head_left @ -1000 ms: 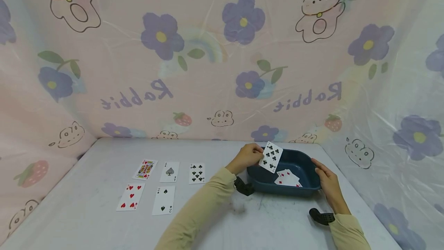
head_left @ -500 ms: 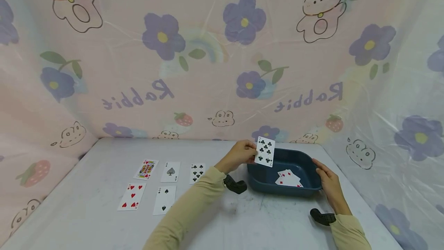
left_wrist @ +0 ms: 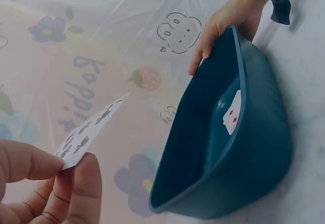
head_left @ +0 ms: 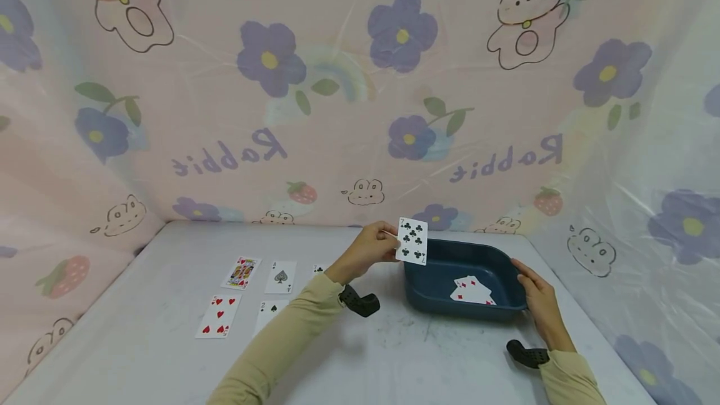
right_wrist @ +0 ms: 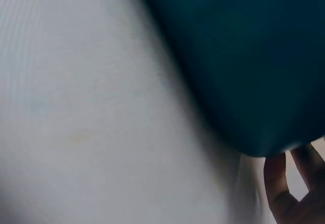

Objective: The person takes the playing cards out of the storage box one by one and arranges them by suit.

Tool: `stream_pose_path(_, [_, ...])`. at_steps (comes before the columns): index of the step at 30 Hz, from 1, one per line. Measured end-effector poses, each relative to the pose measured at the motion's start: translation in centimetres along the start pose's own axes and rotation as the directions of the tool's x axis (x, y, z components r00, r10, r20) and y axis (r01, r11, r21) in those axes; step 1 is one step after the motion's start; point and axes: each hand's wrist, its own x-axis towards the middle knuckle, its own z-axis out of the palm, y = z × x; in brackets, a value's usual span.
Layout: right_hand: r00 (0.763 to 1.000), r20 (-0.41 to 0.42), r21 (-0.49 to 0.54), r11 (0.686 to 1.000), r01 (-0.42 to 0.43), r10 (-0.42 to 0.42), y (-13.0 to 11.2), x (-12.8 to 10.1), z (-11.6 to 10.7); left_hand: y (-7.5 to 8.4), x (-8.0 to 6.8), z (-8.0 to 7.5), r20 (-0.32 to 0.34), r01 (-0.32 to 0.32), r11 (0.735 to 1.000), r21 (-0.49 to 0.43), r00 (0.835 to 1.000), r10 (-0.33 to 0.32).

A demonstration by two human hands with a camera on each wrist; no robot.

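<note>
Between thumb and fingers, my left hand [head_left: 368, 247] pinches a seven of clubs playing card [head_left: 412, 241] at its left edge. The card is raised near the left end of a dark blue plastic basin [head_left: 444, 308], face toward the head camera. In the left wrist view the same card [left_wrist: 91, 135] appears nearly edge-on. My right hand [head_left: 541, 305] grips the basin's right end, with fingers over the rim; the right wrist view has its fingers [right_wrist: 277, 176] against the outer wall. A few overlapping diamond cards [head_left: 472, 290] lie face up on the basin floor.
Left on the white table [head_left: 140, 317] lie face-up cards: a king of hearts [head_left: 242, 273], an ace of spades [head_left: 280, 277], a five of hearts [head_left: 218, 316], a partly covered two of spades [head_left: 270, 310] and another club card [head_left: 319, 269], mostly behind my left arm. A patterned curtain [head_left: 337, 111] hangs behind.
My left hand has moved left and slightly up with the seven of clubs, from over the basin to its left end; the card has turned more upright. The right hand stays on the basin.
</note>
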Motion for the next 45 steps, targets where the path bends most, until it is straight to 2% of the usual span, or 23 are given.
stream_pose_path(6, [1.0,-0.01,-0.004,1.0,-0.02,0.02,0.0,-0.1,0.2,-0.2,-1.1,-2.0,-0.051,0.003,1.0,-0.01,0.999,-0.003])
stream_pose_path(14, [1.0,-0.005,0.012,1.0,-0.021,0.021,-0.1,-0.2,0.4,0.1,-3.0,-4.4,-0.104,-0.027,0.999,-0.018,0.994,0.025])
stream_pose_path(24, [0.999,-0.013,0.015,0.999,-0.03,0.03,-0.4,-0.4,0.5,0.1,-5.6,-7.7,-0.135,-0.039,0.998,0.057,0.99,0.046])
stream_pose_path(29, [1.0,-0.001,0.003,1.0,-0.016,0.016,-0.4,-0.2,0.3,0.0,-7.2,-9.1,-0.135,-0.035,0.997,0.065,0.99,0.044])
stream_pose_path(39, [1.0,-0.021,-0.032,0.999,-0.017,0.016,0.0,0.1,0.2,-1.2,-9.6,-10.5,-0.151,-0.002,0.997,0.08,0.988,0.014])
stream_pose_path(45, [1.0,-0.012,-0.034,0.999,-0.011,0.011,-0.1,-0.1,0.1,-2.7,-11.1,-10.6,-0.168,0.057,0.995,0.087,0.985,-0.041])
